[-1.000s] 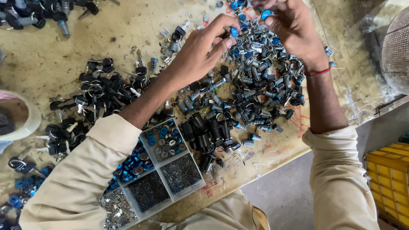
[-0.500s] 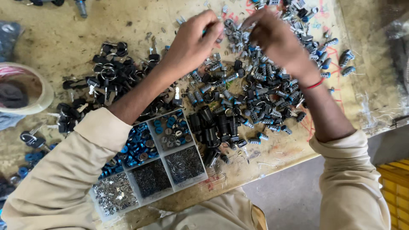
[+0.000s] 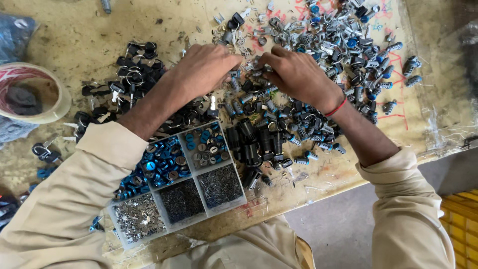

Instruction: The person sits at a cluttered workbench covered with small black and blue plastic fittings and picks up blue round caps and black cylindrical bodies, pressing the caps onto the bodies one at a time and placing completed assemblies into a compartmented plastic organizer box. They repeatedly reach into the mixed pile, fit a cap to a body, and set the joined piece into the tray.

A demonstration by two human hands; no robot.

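A small metal lock cylinder (image 3: 253, 74) sits pinched between the fingertips of both hands, right where they meet over the heap of loose parts; its long axis seems to lie roughly left to right, one end toward each hand, though the fingers cover too much to tell which end is which. The left hand (image 3: 206, 69) curls narrow, fingertips closed on the piece; the right hand (image 3: 298, 77) does likewise from the other side. This looks like the fitting or picking step of sorting or assembling cylinders, and the next move likely calls for a steady pinch and a fine twist. Just below the hands lie dark cylinders (image 3: 254, 144); nearer the left forearm sits a divided parts tray (image 3: 175, 175) on the worn counter (image 3: 74, 30); beyond the left hand lie black keys (image 3: 132, 74)
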